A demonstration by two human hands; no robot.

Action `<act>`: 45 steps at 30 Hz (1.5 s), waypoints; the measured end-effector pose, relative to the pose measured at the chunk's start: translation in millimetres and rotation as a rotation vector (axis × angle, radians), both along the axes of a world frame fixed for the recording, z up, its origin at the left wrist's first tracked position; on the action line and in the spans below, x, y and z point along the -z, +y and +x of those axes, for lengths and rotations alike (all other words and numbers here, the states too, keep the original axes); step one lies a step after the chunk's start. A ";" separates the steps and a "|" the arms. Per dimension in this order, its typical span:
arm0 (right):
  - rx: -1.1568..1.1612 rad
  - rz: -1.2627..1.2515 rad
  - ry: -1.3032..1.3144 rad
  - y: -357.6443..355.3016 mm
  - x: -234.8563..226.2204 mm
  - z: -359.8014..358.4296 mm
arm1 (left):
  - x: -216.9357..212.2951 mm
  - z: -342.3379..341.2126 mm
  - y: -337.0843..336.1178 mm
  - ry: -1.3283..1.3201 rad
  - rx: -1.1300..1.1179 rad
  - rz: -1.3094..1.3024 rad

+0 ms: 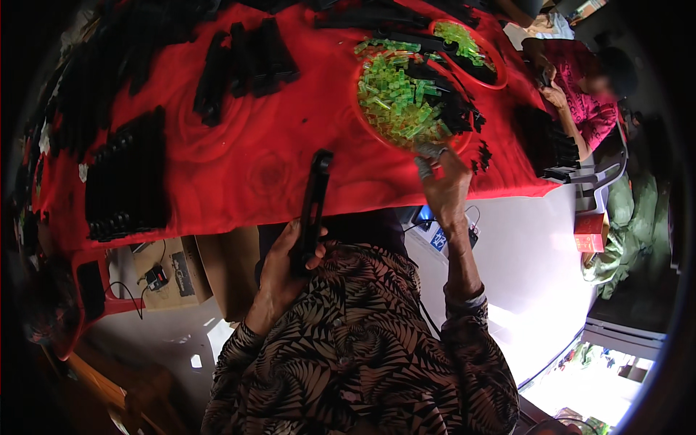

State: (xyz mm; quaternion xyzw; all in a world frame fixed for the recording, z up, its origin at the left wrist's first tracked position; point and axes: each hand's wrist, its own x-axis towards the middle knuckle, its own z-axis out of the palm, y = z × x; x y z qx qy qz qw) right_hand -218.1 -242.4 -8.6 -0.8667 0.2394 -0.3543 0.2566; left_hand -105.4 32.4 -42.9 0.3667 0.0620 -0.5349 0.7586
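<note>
My left hand (284,267) grips the lower end of a long black plastic bar (312,203), which slants up over the near edge of the red-covered table (239,156). My right hand (444,181) reaches to the near rim of a round red bowl (366,119) filled with small translucent green pieces (395,98) and some black pieces. Its fingers are bent at the bowl's edge, and I cannot tell whether they pinch a piece.
Stacks of black bars lie at the table's left (127,177) and back centre (246,58). A second red bowl (471,51) with green pieces stands behind the first. A person in a pink top (583,101) sits at the right. A cardboard box (170,272) stands below the table.
</note>
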 end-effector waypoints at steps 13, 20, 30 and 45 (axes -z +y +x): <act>-0.285 -0.586 0.449 -53.9 -9.1 30.8 | 13.1 3.2 -0.4 0.138 -0.041 -0.021; -0.366 -0.708 0.513 -70.5 -13.9 31.0 | 23.0 3.3 0.7 0.178 -0.046 -0.071; -0.278 0.777 -0.176 -4.9 -4.4 7.9 | 23.3 1.5 -1.0 0.148 -0.051 -0.045; -0.424 1.037 -0.194 105.4 31.8 33.1 | 36.7 -0.5 -0.7 0.063 -0.050 -0.061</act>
